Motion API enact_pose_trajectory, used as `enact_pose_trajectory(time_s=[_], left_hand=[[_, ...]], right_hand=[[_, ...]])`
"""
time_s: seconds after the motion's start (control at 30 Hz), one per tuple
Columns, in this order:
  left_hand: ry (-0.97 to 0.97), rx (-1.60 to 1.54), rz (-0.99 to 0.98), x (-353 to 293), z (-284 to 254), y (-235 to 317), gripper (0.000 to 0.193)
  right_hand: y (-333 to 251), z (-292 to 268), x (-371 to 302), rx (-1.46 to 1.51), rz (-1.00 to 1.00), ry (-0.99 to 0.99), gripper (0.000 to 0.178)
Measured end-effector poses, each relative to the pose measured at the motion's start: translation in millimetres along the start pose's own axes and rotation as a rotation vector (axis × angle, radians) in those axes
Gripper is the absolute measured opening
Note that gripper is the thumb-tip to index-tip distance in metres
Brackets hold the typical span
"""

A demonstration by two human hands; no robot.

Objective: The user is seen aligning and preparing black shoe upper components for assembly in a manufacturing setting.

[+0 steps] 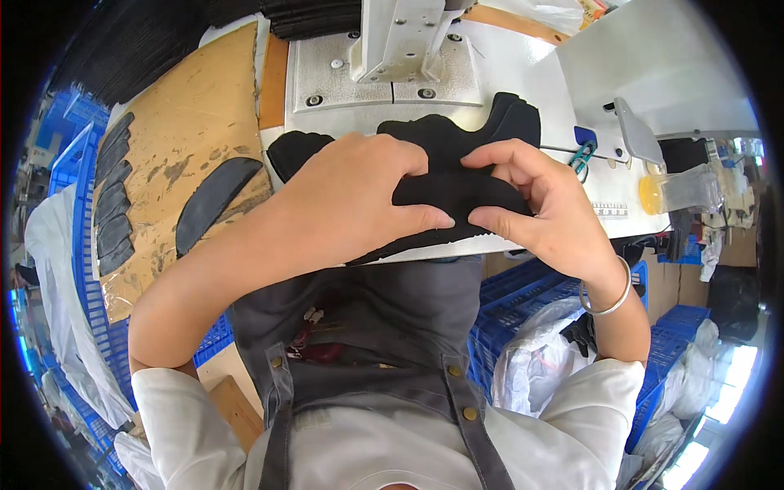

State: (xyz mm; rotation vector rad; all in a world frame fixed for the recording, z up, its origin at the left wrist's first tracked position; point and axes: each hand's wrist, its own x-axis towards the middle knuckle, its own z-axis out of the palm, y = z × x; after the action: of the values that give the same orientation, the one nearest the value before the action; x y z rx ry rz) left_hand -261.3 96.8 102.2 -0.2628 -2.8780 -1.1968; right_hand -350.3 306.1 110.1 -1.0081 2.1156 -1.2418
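Dark cut pieces of black fabric [453,192] lie by the near edge of the white machine table, with wavy outlines and partly covered by my hands. My left hand [359,192] rests on them from the left, fingers curled over the cloth and thumb along the near part. From the right, my right hand [535,200] grips the same fabric, its thumb and bent fingers on either side of a fold. Another rounded black piece [298,153] shows beyond my left wrist. How many layers I hold is hidden.
A sewing machine [408,49] stands just beyond the fabric. Cardboard [192,122] at left carries several curved black pieces. Teal-handled snips [582,157] and a yellow-rimmed clear plastic container [652,194] are at right. Blue crates [523,298] flank me below the table.
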Motion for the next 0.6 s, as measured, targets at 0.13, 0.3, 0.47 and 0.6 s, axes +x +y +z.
enact_pose_trajectory(time_s=[0.13,0.3,0.47,0.6], left_hand=[[-0.068,-0.026,-0.059,1,-6,3,0.04],[-0.045,0.059,-0.014,-1,0,0,0.041],[0.049,0.1,0.1,-4,8,-6,0.041],[0.023,0.131,0.084,-5,6,-4,0.041]], right_hand=[[1,1,-1,0.05,0.067,-0.023,0.024],[3,-4,0,0.001,0.038,-0.049,0.026],[3,-2,1,0.0,0.047,-0.064,0.027],[3,-3,1,-0.112,-0.016,-0.057,0.029]])
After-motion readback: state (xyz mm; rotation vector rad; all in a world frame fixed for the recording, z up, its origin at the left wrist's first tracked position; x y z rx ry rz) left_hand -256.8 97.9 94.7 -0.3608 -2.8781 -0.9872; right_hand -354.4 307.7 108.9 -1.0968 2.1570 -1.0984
